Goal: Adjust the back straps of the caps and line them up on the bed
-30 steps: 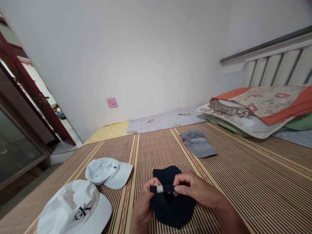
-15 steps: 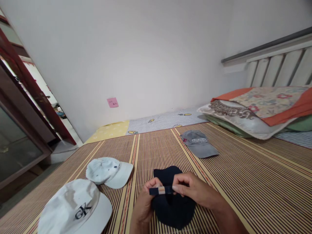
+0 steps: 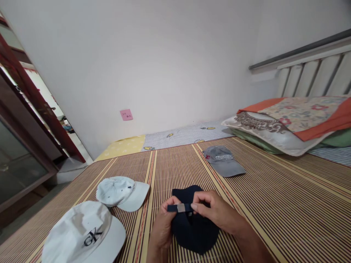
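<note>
A dark navy cap [image 3: 196,233] lies on the striped mat in front of me, its back strap raised between my hands. The strap carries a flat metal buckle [image 3: 181,208]. My left hand [image 3: 163,219] pinches the strap's left end, its fingers closed. On the other side, my right hand [image 3: 212,208] grips the strap between thumb and bent forefinger, just right of the buckle. Part of the cap is hidden behind both hands.
Left of my hands lie a white cap [image 3: 79,230] with black letters and a smaller pale cap [image 3: 115,191]. A grey cap [image 3: 223,160] sits farther back. Pillows [image 3: 263,128] are stacked at the right by the wall. The striped mat [image 3: 274,204] covers the bed.
Both hands have lifted the strap slightly. The buckle has tilted and now looks silvery grey. The other caps stay in place.
</note>
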Motion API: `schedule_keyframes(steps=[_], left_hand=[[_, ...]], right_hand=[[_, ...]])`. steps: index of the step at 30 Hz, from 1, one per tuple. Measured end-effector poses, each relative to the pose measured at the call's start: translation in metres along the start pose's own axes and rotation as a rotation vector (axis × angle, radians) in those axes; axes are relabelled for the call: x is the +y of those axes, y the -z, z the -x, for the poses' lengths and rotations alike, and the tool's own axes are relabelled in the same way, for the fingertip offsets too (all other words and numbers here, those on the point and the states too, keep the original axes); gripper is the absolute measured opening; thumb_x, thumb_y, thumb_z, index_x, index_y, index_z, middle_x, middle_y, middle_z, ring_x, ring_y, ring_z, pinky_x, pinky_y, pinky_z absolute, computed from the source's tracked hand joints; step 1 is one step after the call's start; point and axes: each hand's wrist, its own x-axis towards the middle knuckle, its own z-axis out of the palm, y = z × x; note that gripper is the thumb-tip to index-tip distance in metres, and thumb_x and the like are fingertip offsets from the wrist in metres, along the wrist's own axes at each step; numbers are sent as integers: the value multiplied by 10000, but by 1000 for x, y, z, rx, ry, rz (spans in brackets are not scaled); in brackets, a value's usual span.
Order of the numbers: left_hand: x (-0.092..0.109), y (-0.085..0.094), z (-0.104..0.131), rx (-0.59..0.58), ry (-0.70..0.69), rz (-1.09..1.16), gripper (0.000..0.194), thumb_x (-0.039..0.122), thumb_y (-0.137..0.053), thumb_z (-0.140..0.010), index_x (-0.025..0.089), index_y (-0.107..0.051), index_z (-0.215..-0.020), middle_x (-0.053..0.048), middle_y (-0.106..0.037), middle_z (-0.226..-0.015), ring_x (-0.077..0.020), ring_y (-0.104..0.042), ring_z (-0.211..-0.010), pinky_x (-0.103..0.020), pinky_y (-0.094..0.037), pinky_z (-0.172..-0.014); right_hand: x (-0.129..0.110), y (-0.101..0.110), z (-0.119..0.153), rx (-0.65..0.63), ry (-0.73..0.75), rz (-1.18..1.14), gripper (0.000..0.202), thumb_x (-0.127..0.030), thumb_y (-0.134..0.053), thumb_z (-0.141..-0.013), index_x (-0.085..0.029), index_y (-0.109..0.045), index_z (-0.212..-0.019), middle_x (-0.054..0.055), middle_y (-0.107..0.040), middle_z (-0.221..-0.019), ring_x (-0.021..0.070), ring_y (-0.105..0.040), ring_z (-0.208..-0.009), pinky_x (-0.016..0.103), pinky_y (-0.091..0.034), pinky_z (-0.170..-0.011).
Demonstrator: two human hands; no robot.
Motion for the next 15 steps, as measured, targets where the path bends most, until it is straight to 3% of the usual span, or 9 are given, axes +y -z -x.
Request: schedule_keyframes(steps=[3,8,15], left_hand=[[1,1,0,11,-2,-11,412,351,-924,-643,170,-554,-665,63,-476,-593,-69,-339,-537,-184,-241,-519],[6,4,2,20,9,23,513,445,-944,-637,181,-505,-658,69,-452,-591,-65,-306,-535,-183,-224,-506],[7,-1,3,13,-5,-24,482,474,-926,-656,172,-551,-665,71,-436,-587,-71,-302,-542,-186,-238,-519]], right_hand=[[-1,-2,0,-9,13,-13,207,-283,-615,-880,-199,-639,-692,-35,-583,-656,132,-487,-651,292,-354,-670],[0,1,2,-4,-1,-35,204,-288,-626,-881,-200,-637,-698,-26,-597,-686,141,-505,-682,290,-356,-674],[-4,-2,1,-30,-13,-51,181,-268,-638,-882,-198,-637,-715,-36,-570,-680,133,-506,-669,281,-358,-658]])
